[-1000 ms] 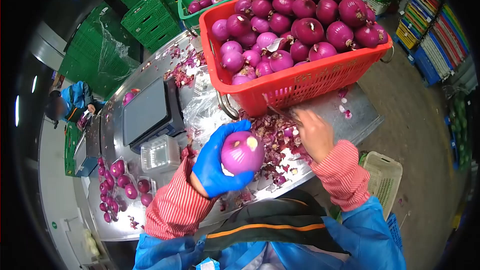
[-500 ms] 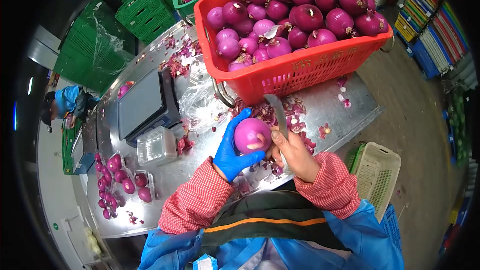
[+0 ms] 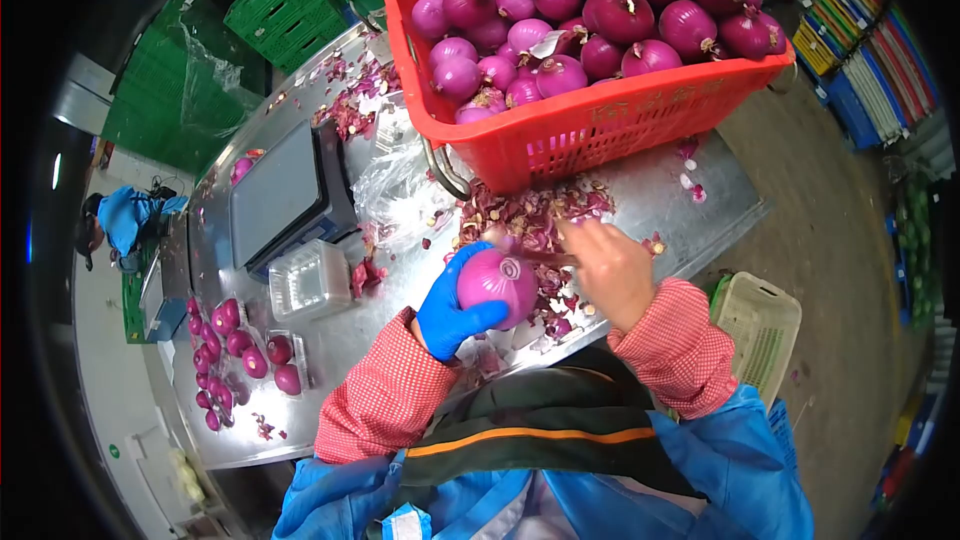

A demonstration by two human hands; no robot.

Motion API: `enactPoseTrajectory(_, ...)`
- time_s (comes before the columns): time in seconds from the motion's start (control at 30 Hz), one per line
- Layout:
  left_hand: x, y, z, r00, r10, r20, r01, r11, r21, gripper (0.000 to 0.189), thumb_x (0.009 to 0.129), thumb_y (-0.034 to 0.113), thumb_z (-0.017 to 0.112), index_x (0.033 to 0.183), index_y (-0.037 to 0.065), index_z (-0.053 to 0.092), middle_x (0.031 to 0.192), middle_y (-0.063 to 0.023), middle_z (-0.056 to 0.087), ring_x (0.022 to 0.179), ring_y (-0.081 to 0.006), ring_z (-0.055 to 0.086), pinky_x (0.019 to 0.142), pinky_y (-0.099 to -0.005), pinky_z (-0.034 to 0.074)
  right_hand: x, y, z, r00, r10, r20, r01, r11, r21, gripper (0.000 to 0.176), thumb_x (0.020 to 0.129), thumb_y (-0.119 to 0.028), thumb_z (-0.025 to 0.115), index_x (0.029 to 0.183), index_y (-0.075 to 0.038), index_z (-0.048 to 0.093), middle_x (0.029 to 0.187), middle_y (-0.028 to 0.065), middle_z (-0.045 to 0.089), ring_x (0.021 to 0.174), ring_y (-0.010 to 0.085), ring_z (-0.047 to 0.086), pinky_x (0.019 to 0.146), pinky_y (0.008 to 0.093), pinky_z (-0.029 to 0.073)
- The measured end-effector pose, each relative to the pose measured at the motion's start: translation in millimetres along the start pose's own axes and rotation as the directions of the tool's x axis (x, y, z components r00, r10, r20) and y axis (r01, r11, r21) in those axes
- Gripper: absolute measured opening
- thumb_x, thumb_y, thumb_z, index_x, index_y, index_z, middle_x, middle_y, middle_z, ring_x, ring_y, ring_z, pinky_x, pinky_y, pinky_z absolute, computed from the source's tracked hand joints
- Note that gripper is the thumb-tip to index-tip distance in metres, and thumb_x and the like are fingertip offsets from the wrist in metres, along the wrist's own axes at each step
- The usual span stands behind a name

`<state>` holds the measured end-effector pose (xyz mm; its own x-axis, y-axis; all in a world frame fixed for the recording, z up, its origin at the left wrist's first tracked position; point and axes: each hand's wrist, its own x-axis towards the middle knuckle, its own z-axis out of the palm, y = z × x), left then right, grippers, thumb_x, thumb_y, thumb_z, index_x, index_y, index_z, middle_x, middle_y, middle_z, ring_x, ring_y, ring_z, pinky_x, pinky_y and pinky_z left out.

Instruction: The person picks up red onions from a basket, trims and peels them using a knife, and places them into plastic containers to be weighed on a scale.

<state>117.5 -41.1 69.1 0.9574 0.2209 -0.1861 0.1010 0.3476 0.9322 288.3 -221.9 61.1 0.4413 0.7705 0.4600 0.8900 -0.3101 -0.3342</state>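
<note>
So the knife (image 3: pixel 548 259) is the tough one to make out here: just a thin, blurry dark streak sticking out of the right hand (image 3: pixel 612 275), with the handle hidden in the grip. That hand's bare, back facing up, fingers curled closed around the knife, though the hand itself covers most of them. There's also a smeary pinkish bit at the top edge of the red onion (image 3: pixel 497 288), and I can't tell if it's a cut piece or not. The left hand (image 3: pixel 450 310), in a blue glove, has its fingers spread pretty wide and wrapped around the onion, gripping it above the worktop (image 3: pixel 680 210), near the loose skins (image 3: pixel 530 215). Its palm is hidden behind the onion. The red crate (image 3: pixel 600 125) full of onions sits beyond both hands, heap cut off by the top edge. The co-worker (image 3: pixel 125 220) way off left is too small and dark to read.
</note>
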Motion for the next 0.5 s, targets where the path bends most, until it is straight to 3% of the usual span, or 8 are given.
enactPoseTrajectory(0.1,2,0,0,0.998,0.069,-0.014,-0.068,0.997,0.035,0.08,0.076,0.016,0.082,0.142,0.003,0.039,0.141,-0.0124,0.049,0.127,-0.0233,0.05,0.108,-0.0381,0.041,-6,-4,-2,0.988,0.131,-0.081,-0.098,0.94,0.327,0.03,0.081,-0.006,0.069,0.111,-0.003,0.067,0.079,0.0099,0.057,0.064,0.0262,0.059,0.06,0.037,0.05)
enactPoseTrajectory(0.13,7,1,1,0.997,0.072,-0.005,-0.071,0.993,0.095,0.083,0.076,0.016,0.082,0.144,0.003,0.037,0.145,-0.0138,0.045,0.132,-0.0246,0.046,0.109,-0.0388,0.04,-5,-4,3,0.988,0.095,-0.118,-0.036,0.902,0.43,0.04,0.09,-0.019,0.069,0.125,-0.002,0.059,0.078,0.0077,0.058,0.057,0.019,0.056,0.054,0.031,0.047)
enactPoseTrajectory(0.2,9,-6,7,0.99,0.139,-0.027,-0.134,0.982,0.131,0.085,0.075,0.017,0.083,0.145,0.004,0.036,0.146,-0.0137,0.044,0.133,-0.0248,0.046,0.11,-0.0391,0.039,-4,-10,3,0.931,0.226,0.285,-0.356,0.41,0.84,0.051,0.093,-0.027,0.067,0.134,-0.001,0.05,0.079,0.0054,0.058,0.057,0.0129,0.053,0.052,0.026,0.044)
enactPoseTrajectory(0.27,9,-9,15,0.981,0.19,-0.036,-0.179,0.963,0.199,0.091,0.073,0.018,0.085,0.147,0.003,0.034,0.147,-0.0144,0.043,0.134,-0.0261,0.044,0.111,-0.0403,0.038,-4,-14,5,0.839,0.144,0.525,-0.536,0.044,0.843,0.06,0.094,-0.031,0.067,0.14,-0.002,0.043,0.083,0.0042,0.059,0.057,0.008,0.051,0.051,0.022,0.041)
enactPoseTrajectory(0.37,2,-12,15,0.972,0.234,-0.027,-0.181,0.814,0.552,0.096,0.072,0.019,0.086,0.15,0.005,0.032,0.146,-0.0157,0.043,0.135,-0.0288,0.044,0.112,-0.0417,0.036,-4,-23,16,0.762,0.016,0.647,-0.646,-0.044,0.762,0.068,0.093,-0.032,0.069,0.145,-0.004,0.036,0.094,0.0039,0.06,0.058,0.0024,0.048,0.048,0.0176,0.037)
enactPoseTrajectory(0.4,-5,-14,7,0.991,0.116,-0.064,-0.073,0.882,0.466,0.096,0.074,0.019,0.085,0.152,0.008,0.031,0.145,-0.0162,0.045,0.134,-0.0313,0.045,0.112,-0.043,0.035,-5,-28,20,0.754,0.046,0.655,-0.652,-0.056,0.756,0.064,0.091,-0.026,0.07,0.143,-0.003,0.04,0.093,0.0027,0.059,0.057,0.0012,0.047,0.046,0.0172,0.036)
enactPoseTrajectory(0.43,-15,-9,0,0.996,0.07,-0.064,-0.041,0.928,0.37,0.088,0.08,0.02,0.079,0.153,0.012,0.031,0.144,-0.0158,0.047,0.134,-0.0307,0.044,0.112,-0.0431,0.035,-6,-23,22,0.667,-0.011,0.745,-0.744,-0.062,0.665,0.06,0.09,-0.021,0.07,0.141,-0.003,0.044,0.1,0.004,0.062,0.067,0.0062,0.057,0.056,0.0214,0.047)
enactPoseTrajectory(0.5,-38,-19,-39,0.973,0.071,-0.218,0.03,0.904,0.427,0.08,0.085,0.021,0.074,0.153,0.015,0.032,0.142,-0.015,0.05,0.133,-0.0285,0.046,0.109,-0.0433,0.037,-17,-34,38,0.749,0.027,0.662,-0.662,0.071,0.746,0.059,0.089,-0.023,0.071,0.139,-0.003,0.046,0.106,0.0085,0.065,0.089,0.0173,0.063,0.08,0.0316,0.05)
